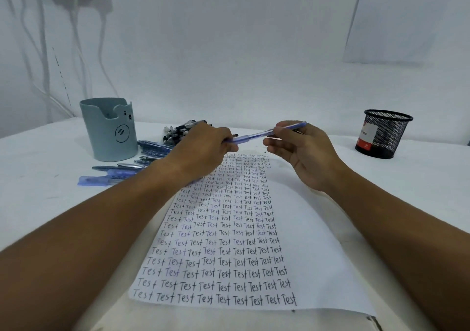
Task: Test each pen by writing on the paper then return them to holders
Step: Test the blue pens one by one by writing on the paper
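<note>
A blue pen (256, 135) is held level above the far end of the paper (315, 241), which is covered in rows of the word "Test". My left hand (203, 150) grips the pen's left end, the capped part. My right hand (302, 150) pinches its barrel between thumb and fingers. Several blue pens (119, 173) lie loose on the table left of the paper, and a pile of black pens (178, 130) lies behind my left hand. A pale blue bear holder (109, 129) stands at the back left. A black mesh holder (384, 133) stands at the back right.
The white table (38, 190) meets a white wall at the back. White cables (45, 76) hang down the wall at the far left. A sheet of paper (407, 20) is stuck to the wall at the upper right.
</note>
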